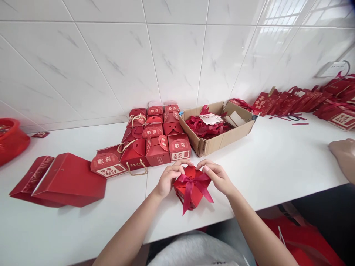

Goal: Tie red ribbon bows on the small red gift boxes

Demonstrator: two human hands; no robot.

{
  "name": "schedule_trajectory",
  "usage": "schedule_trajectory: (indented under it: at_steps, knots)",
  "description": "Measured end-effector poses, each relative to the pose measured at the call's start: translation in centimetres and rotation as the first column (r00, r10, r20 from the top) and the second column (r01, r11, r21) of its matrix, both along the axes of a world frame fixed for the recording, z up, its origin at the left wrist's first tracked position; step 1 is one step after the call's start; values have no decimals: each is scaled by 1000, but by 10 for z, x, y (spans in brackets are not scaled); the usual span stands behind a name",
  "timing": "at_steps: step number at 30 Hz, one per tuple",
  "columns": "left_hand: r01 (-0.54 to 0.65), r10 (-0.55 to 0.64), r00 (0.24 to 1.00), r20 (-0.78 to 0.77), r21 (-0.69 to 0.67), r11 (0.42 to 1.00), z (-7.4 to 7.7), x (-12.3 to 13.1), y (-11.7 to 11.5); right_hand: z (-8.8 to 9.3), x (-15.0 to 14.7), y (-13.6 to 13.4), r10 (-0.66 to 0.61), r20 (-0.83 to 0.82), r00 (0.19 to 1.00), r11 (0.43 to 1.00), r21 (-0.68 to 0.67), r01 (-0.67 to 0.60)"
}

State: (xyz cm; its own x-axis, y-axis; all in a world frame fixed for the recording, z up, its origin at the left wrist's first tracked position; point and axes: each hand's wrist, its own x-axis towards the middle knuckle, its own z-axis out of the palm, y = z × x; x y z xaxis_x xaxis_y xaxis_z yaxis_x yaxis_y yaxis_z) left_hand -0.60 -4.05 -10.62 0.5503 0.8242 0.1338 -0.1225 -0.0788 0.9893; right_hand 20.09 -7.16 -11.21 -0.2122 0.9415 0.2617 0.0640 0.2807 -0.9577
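The left hand (167,179) and the right hand (217,174) meet a red box (197,195) from either side, fingers bent over its far corners and thumbs beside the bow; whether either one pinches the ribbon or only rests there, one cannot tell. This single box sits near the front edge of the white table (263,166), directly before the person, its top tipped toward the viewer. One magenta bow (191,180) crosses that top, its two loops spread left and right; of its two tails, one points toward the person, the other slants to the near right. The box's long axis is unclear under fingers and ribbon.

Just beyond, a cluster of red boxes (157,151) has four in its front row; those behind overlap too much to count. Three rope handles show among them. Right of the cluster stands one cardboard carton (222,142), its length running from near left to far right, holding magenta ribbons (205,128) and some pale cards. To the left lie two larger red containers (77,181), one overlapping the other. At the far right, uncounted red packets (299,99) line the wall, and one hand of another person (344,155) rests on the table.
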Motion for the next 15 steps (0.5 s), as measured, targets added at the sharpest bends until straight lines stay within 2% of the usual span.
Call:
schedule_trajectory:
  at_steps: [5,10,15]
  knots:
    - [11,-12,998,-63,-16,1000,0,-2,1,3,-3,-1,-17,43,999,1000,24,16]
    - [-27,33,988,-152,39,999,1,-4,3,1,-2,0,-37,49,998,999,14,37]
    - [-10,32,980,-195,110,994,1,-8,8,3,-1,-1,-61,57,997,997,41,59]
